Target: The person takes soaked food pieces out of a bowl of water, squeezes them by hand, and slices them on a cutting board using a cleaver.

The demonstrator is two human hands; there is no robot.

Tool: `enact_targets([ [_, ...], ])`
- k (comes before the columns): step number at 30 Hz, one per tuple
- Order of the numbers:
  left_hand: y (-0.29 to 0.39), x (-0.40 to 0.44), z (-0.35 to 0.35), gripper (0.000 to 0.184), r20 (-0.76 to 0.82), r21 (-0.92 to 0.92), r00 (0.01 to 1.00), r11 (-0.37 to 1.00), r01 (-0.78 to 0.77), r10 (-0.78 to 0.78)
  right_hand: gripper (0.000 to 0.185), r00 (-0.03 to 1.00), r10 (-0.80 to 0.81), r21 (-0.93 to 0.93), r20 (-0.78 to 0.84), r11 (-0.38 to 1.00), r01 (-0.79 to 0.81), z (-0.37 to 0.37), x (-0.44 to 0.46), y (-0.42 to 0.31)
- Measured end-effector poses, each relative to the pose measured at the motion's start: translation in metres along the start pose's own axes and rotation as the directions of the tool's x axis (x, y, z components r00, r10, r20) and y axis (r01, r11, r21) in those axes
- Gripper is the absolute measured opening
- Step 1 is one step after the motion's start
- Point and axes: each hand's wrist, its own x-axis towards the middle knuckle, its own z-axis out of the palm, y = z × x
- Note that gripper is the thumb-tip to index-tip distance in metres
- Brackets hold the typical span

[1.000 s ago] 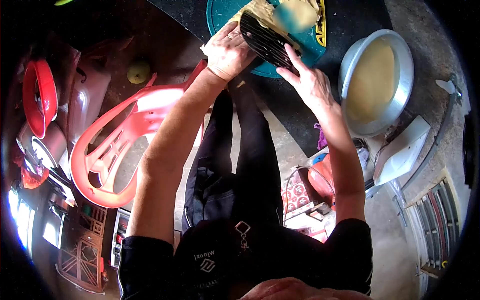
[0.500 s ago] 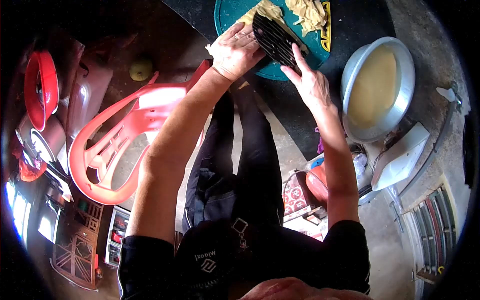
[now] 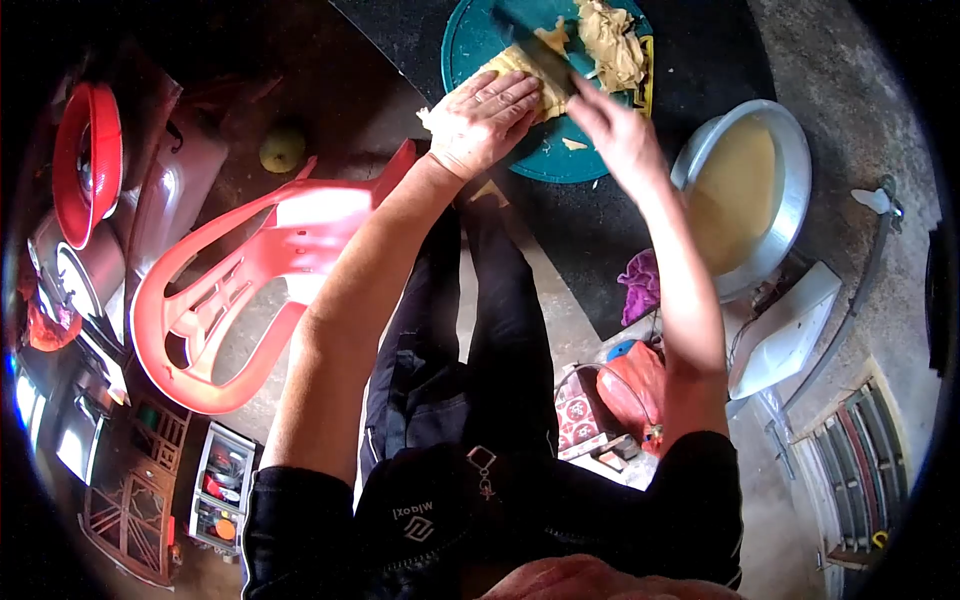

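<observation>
Under the left grip (image 3: 482,122), fingers laid flat, lies food (image 3: 508,64) on a board (image 3: 465,50); the right grip (image 3: 622,140) is wrapped round a blurred knife (image 3: 545,60) at the food. Beyond the right grip sits a pile (image 3: 612,48); rightward, a basin (image 3: 794,190).

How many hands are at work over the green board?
2: the left hand lies on the pale yellow slab; the right hand, blurred, holds the dark knife. No other hands show.
</observation>
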Motion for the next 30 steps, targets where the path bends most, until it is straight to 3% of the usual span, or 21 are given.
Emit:
enact_targets([
  [1,0.001,-0.001,-0.001,0.024,0.015,-0.022,1.000,1.000,0.001,-0.001,0.065,0.994,-0.103,-0.270,-0.042,0.959,0.088,0.005,-0.013,0.002],
  [2,-0.001,-0.001,-0.003,0.025,0.028,-0.041,1.000,0.999,0.002,-0.001,0.067,0.993,0.027,-0.440,0.111,0.898,0.024,-0.004,-0.028,-0.001],
  [4,-0.002,0.000,-0.008,0.027,0.057,-0.075,0.998,0.997,0.008,-0.003,0.063,0.994,-0.013,-0.508,0.105,0.859,0.064,0.001,-0.054,0.013],
  [8,-0.004,-0.003,-0.006,0.027,0.093,-0.101,0.996,0.995,0.021,-0.011,0.064,0.994,-0.029,-0.468,0.102,0.881,0.074,0.002,-0.049,0.015],
  [9,-0.005,0.001,-0.004,0.026,0.004,-0.105,1.000,0.994,-0.006,0.006,0.066,0.994,-0.029,-0.451,0.109,0.889,0.076,0.006,-0.040,0.015],
  [12,-0.002,-0.005,-0.004,0.019,0.043,-0.062,0.997,0.996,0.065,-0.063,0.068,0.981,-0.180,-0.415,0.070,0.889,0.193,0.025,-0.003,0.012],
  [14,-0.001,-0.005,-0.004,0.018,0.065,-0.018,0.995,0.997,0.080,-0.079,0.070,0.957,-0.289,-0.489,-0.003,0.836,0.251,0.040,0.012,0.020],
  [17,0.002,-0.009,-0.005,0.020,0.110,0.009,0.989,0.995,0.102,-0.102,0.071,0.967,-0.252,-0.514,-0.039,0.835,0.197,0.042,0.001,0.023],
  [19,-0.001,-0.004,-0.006,0.022,0.056,-0.019,0.998,0.999,0.031,-0.030,0.069,0.967,-0.242,-0.459,-0.080,0.870,0.180,0.039,-0.017,0.027],
  [22,-0.001,-0.003,-0.004,0.027,0.068,-0.079,0.997,0.996,0.040,-0.035,0.068,0.994,-0.094,-0.515,-0.047,0.856,0.056,0.025,-0.042,0.033],
  [23,-0.002,-0.002,-0.004,0.026,0.063,-0.084,0.997,0.996,0.037,-0.032,0.068,0.998,-0.053,-0.454,-0.022,0.890,0.037,0.022,-0.038,0.029],
  [29,-0.003,-0.009,0.001,0.026,0.150,-0.083,0.986,0.993,0.086,-0.073,0.063,0.941,-0.336,-0.487,-0.047,0.830,0.272,0.045,0.044,0.033],
  [30,-0.002,-0.004,-0.001,0.027,0.123,-0.056,0.992,0.998,0.040,-0.033,0.062,0.976,-0.212,-0.424,-0.043,0.888,0.174,0.036,0.041,0.022],
])
